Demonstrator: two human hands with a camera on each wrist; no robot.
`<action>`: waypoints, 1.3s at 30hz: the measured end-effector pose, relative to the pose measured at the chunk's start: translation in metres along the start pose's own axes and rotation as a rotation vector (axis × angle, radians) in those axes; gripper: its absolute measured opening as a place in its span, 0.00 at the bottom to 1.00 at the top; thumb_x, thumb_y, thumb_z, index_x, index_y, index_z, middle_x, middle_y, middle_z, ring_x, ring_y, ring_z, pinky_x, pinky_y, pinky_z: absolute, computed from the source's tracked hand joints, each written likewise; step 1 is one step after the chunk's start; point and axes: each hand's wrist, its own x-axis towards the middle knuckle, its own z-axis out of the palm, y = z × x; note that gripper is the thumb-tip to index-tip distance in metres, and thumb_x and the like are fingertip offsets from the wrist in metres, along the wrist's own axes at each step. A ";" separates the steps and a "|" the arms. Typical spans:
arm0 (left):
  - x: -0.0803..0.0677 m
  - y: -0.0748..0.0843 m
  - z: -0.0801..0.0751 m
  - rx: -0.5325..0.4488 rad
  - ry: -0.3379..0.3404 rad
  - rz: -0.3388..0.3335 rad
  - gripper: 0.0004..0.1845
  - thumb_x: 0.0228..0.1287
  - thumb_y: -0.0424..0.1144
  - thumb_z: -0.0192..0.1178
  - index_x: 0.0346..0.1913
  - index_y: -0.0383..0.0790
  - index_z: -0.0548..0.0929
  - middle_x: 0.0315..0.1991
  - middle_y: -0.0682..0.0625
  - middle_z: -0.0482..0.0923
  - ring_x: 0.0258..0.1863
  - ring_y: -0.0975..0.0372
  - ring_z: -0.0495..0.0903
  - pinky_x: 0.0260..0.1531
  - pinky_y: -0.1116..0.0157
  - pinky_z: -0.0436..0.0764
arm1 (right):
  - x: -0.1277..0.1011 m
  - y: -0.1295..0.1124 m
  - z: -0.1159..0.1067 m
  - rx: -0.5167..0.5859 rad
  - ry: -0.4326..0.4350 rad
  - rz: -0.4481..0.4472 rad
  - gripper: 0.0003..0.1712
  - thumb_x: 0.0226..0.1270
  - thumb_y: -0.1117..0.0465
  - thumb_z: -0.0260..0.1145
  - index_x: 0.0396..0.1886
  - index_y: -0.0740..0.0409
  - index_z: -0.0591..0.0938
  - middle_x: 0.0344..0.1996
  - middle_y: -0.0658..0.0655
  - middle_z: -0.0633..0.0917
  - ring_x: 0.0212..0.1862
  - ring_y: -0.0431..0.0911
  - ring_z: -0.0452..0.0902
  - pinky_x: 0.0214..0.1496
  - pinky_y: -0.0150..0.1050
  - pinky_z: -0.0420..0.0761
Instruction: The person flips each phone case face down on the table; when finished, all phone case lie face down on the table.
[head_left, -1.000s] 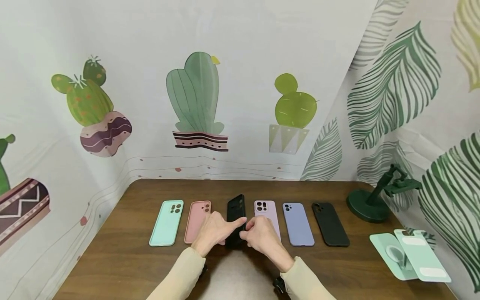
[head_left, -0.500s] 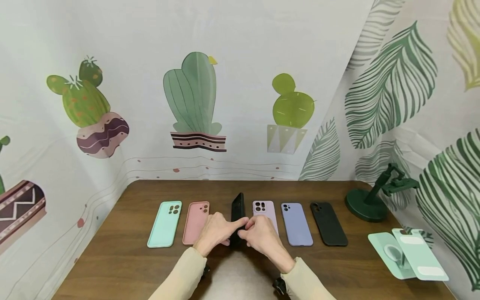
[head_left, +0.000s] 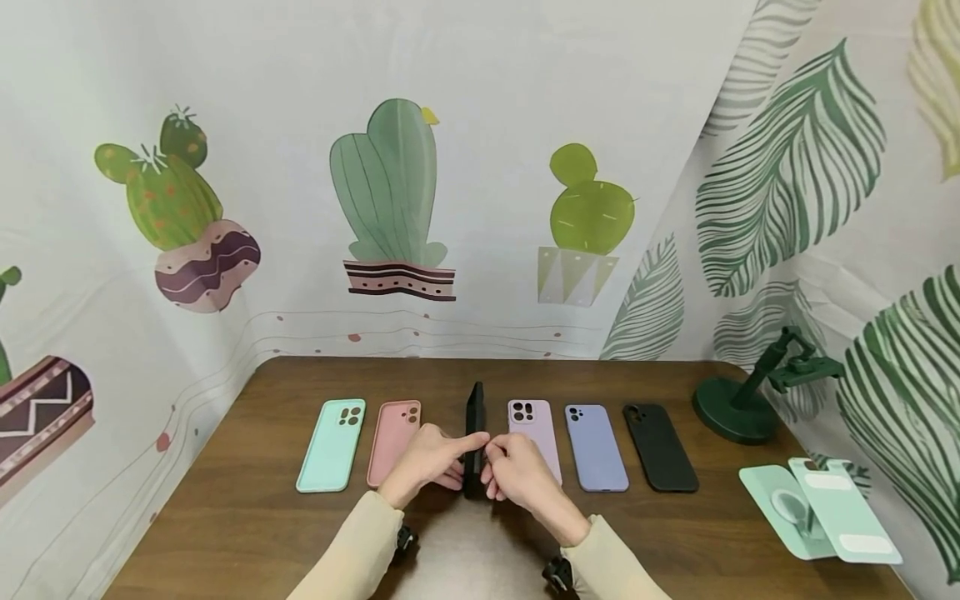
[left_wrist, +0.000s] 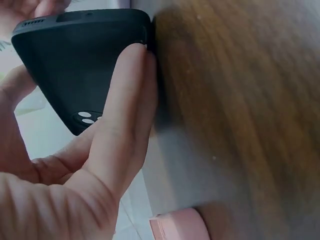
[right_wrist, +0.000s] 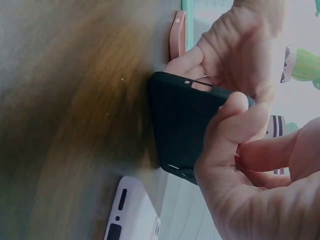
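A black phone case point(head_left: 474, 407) stands on its long side edge at the middle of the table, almost edge-on in the head view. My left hand point(head_left: 426, 460) holds it from the left, its thumb across the upper edge and its fingers along the back, near the camera holes seen in the left wrist view. From the right, my right hand point(head_left: 517, 471) pinches the upper edge near the end with the port cutout. Through that cutout skin shows in the right wrist view. A pink case point(head_left: 390, 437) lies left of the hands, a pale lilac case point(head_left: 536, 423) right.
The row on the wooden table point(head_left: 225, 500) also has a mint case point(head_left: 330, 450), a periwinkle case point(head_left: 597, 454) and another black case point(head_left: 660, 450). At the right stand a dark green folding stand point(head_left: 742, 408) and a mint folding stand point(head_left: 840, 508).
The black case has turned from showing its broad back to nearly edge-on in the head view. Both hands stay on it, with the right hand's lower fingers now more visible.
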 end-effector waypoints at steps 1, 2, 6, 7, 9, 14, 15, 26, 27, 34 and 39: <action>0.000 0.000 -0.001 -0.006 0.003 -0.001 0.32 0.63 0.57 0.78 0.37 0.23 0.89 0.29 0.32 0.90 0.26 0.52 0.93 0.29 0.56 0.94 | 0.000 0.000 0.001 -0.011 -0.004 -0.005 0.18 0.84 0.69 0.52 0.37 0.72 0.85 0.20 0.57 0.84 0.15 0.38 0.77 0.19 0.30 0.80; -0.001 0.001 -0.002 -0.013 0.005 -0.001 0.31 0.63 0.56 0.78 0.37 0.24 0.89 0.30 0.32 0.90 0.26 0.53 0.93 0.30 0.56 0.94 | 0.000 0.001 0.001 -0.019 -0.011 -0.004 0.18 0.84 0.70 0.52 0.37 0.72 0.85 0.20 0.57 0.85 0.15 0.37 0.77 0.19 0.30 0.80; -0.002 0.001 -0.006 -0.055 0.002 0.001 0.27 0.64 0.52 0.79 0.39 0.25 0.89 0.30 0.36 0.90 0.27 0.57 0.92 0.32 0.57 0.94 | 0.002 0.004 0.004 -0.053 -0.033 0.010 0.15 0.82 0.71 0.53 0.37 0.70 0.85 0.23 0.59 0.86 0.16 0.37 0.77 0.19 0.29 0.80; -0.002 0.001 -0.007 -0.071 -0.005 -0.001 0.26 0.64 0.51 0.79 0.40 0.25 0.89 0.30 0.37 0.90 0.26 0.57 0.92 0.33 0.57 0.95 | 0.002 0.005 0.004 -0.059 -0.037 0.013 0.14 0.81 0.72 0.54 0.37 0.71 0.85 0.24 0.60 0.87 0.16 0.37 0.77 0.19 0.29 0.80; -0.002 0.000 -0.010 -0.102 -0.022 -0.009 0.25 0.66 0.49 0.78 0.42 0.25 0.88 0.29 0.39 0.91 0.26 0.58 0.92 0.34 0.57 0.95 | 0.003 0.007 0.006 -0.059 -0.044 0.020 0.12 0.80 0.72 0.56 0.39 0.72 0.85 0.25 0.61 0.87 0.16 0.37 0.77 0.20 0.29 0.81; -0.002 -0.001 -0.019 -0.146 -0.041 -0.008 0.24 0.70 0.45 0.75 0.50 0.23 0.86 0.32 0.42 0.90 0.31 0.57 0.93 0.37 0.56 0.95 | 0.005 0.012 0.009 -0.069 -0.058 0.018 0.10 0.80 0.72 0.59 0.43 0.76 0.84 0.26 0.63 0.87 0.16 0.37 0.77 0.21 0.31 0.83; -0.003 0.000 -0.021 -0.149 -0.039 -0.005 0.23 0.70 0.44 0.75 0.52 0.23 0.86 0.33 0.42 0.90 0.32 0.56 0.93 0.37 0.56 0.95 | 0.005 0.012 0.010 -0.074 -0.060 0.019 0.10 0.80 0.72 0.59 0.44 0.76 0.84 0.26 0.63 0.87 0.16 0.37 0.77 0.21 0.32 0.83; -0.007 0.004 -0.032 -0.065 0.103 0.001 0.10 0.71 0.35 0.73 0.43 0.28 0.89 0.22 0.51 0.78 0.19 0.66 0.77 0.21 0.73 0.83 | 0.006 0.016 0.015 -0.157 -0.071 0.029 0.09 0.76 0.67 0.69 0.35 0.68 0.86 0.20 0.56 0.85 0.15 0.36 0.76 0.19 0.29 0.78; -0.008 0.003 -0.033 -0.054 0.119 -0.008 0.09 0.71 0.35 0.73 0.42 0.29 0.89 0.22 0.52 0.77 0.18 0.66 0.77 0.20 0.73 0.81 | 0.006 0.016 0.015 -0.174 -0.068 0.030 0.08 0.76 0.67 0.70 0.35 0.68 0.86 0.19 0.56 0.86 0.15 0.36 0.76 0.19 0.30 0.78; -0.011 -0.002 -0.030 0.015 0.163 -0.008 0.07 0.71 0.32 0.72 0.39 0.28 0.91 0.20 0.50 0.80 0.17 0.66 0.79 0.20 0.71 0.84 | 0.008 0.016 0.015 -0.326 -0.010 0.025 0.14 0.69 0.65 0.76 0.44 0.73 0.87 0.18 0.55 0.87 0.17 0.39 0.81 0.23 0.33 0.80; -0.006 -0.006 -0.027 0.077 0.174 -0.023 0.07 0.72 0.32 0.71 0.38 0.29 0.91 0.21 0.49 0.82 0.17 0.66 0.80 0.20 0.72 0.84 | 0.025 0.042 0.018 -0.481 0.044 -0.018 0.15 0.66 0.58 0.79 0.40 0.68 0.89 0.20 0.51 0.88 0.25 0.41 0.84 0.33 0.39 0.84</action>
